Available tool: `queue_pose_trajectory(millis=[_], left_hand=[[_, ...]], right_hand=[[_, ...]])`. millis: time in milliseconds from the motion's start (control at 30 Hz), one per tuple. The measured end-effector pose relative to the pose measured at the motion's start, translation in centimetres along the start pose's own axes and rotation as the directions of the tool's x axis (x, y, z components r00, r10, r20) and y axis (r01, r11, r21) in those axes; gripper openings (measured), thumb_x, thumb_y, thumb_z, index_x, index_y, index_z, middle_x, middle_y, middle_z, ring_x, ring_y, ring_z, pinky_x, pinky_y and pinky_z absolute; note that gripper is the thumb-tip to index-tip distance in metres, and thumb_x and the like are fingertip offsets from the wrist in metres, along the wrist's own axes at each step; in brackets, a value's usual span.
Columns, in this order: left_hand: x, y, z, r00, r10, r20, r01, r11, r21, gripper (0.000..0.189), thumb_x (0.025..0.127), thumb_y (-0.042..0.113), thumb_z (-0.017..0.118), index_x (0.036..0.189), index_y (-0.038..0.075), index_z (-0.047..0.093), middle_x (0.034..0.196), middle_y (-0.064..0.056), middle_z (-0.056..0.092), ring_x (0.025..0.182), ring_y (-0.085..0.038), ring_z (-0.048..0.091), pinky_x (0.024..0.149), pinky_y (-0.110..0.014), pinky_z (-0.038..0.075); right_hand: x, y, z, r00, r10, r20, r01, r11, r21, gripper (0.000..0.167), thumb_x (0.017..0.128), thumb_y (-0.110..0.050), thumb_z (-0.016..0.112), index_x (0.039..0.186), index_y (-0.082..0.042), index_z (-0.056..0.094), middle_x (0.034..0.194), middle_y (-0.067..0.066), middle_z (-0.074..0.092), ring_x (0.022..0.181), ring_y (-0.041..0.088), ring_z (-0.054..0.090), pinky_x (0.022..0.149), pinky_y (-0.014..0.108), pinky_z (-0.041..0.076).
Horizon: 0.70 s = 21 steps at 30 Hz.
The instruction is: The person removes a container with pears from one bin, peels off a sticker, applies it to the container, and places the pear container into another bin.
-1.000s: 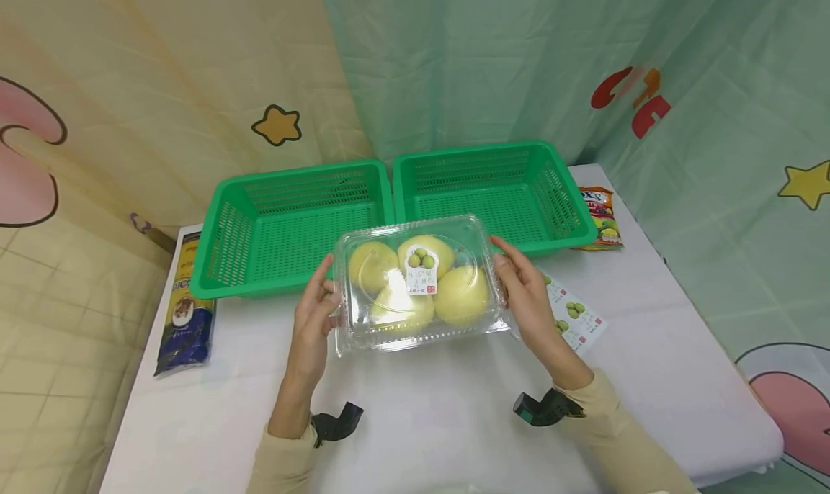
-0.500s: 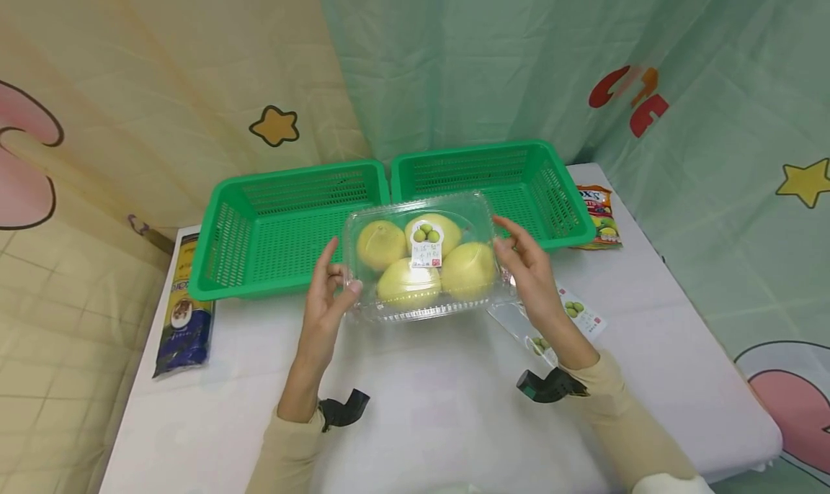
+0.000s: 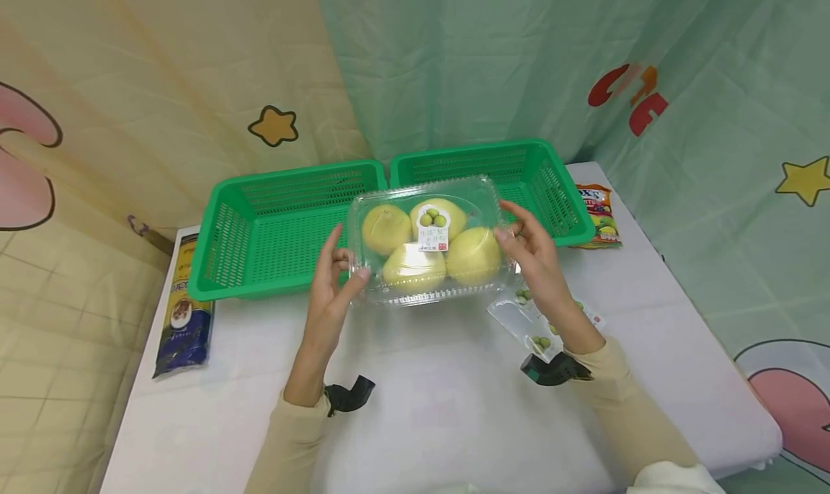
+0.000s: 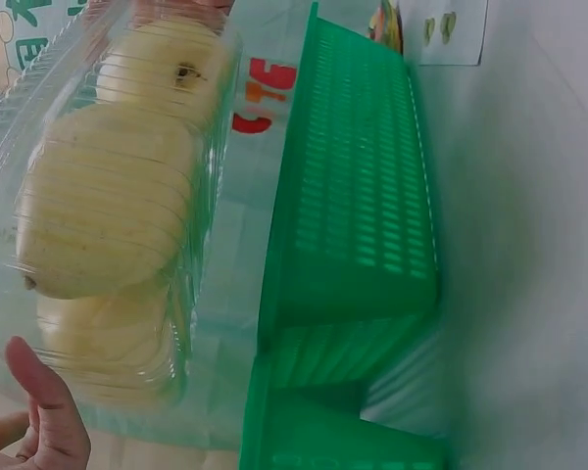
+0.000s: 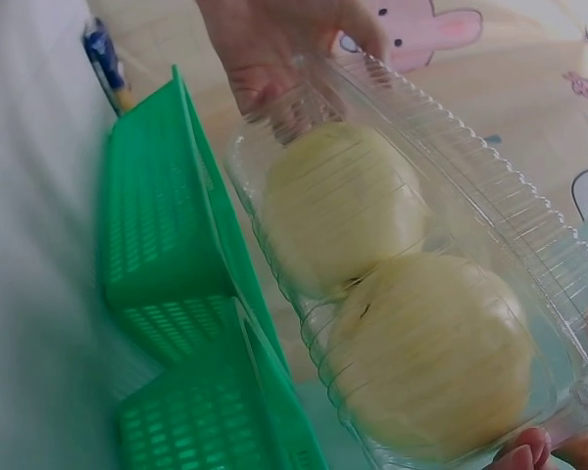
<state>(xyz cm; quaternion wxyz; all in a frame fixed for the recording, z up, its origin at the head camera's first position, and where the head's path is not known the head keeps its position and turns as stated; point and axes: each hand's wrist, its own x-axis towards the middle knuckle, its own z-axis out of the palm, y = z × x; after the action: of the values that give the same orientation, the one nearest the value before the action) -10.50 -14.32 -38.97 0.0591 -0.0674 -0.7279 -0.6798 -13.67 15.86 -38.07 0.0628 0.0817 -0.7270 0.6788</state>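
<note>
Between my two hands is a clear plastic clamshell box of several yellow pears, raised above the table and tilted. A white label with green fruit printed on it sticks to the lid. My left hand grips the box's left end, thumb on its near corner. At the right end my right hand pinches the edge between thumb and fingers. Through the box wall the pears show in the left wrist view. In the right wrist view, fingertips touch the box's lower corner.
Two green plastic baskets, left and right, stand side by side behind the box. A blue-and-yellow packet lies at the left, a candy bag at the right. A sheet of labels lies under my right forearm.
Both hands have lifted the pear box up and away from me, slightly to the right, toward the baskets. My left thumb has come onto the box's near corner. More of the label sheet shows.
</note>
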Motion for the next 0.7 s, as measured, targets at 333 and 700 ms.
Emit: queue_pose_trajectory(millis=[333,700], left_hand=[[2.8,0.5,2.1,1.000,0.002,-0.002,-0.002,1.000,0.010,0.077,0.090,0.022,0.063,0.159,0.024,0.028,0.126,-0.004,0.044,0.108,-0.016,0.041,0.073,-0.024,0.050],[6.2,-0.3,4.1,0.999,-0.031,0.015,0.030,0.998,0.051,0.076,0.092,0.026,0.064,0.159,0.018,0.028,0.135,-0.013,0.046,0.111,-0.019,0.044,0.073,-0.031,0.054]], right_hand=[[2.6,-0.6,-2.4,1.000,0.012,0.005,-0.012,1.000,-0.011,0.053,0.099,-0.011,0.058,0.150,-0.009,0.044,0.094,-0.003,0.045,0.074,0.009,0.041,0.067,0.021,0.037],[5.3,-0.1,-4.6,0.999,0.043,-0.015,-0.045,0.988,-0.148,0.056,0.098,-0.020,0.062,0.151,-0.011,0.045,0.113,-0.009,0.049,0.099,0.009,0.047,0.082,0.023,0.041]])
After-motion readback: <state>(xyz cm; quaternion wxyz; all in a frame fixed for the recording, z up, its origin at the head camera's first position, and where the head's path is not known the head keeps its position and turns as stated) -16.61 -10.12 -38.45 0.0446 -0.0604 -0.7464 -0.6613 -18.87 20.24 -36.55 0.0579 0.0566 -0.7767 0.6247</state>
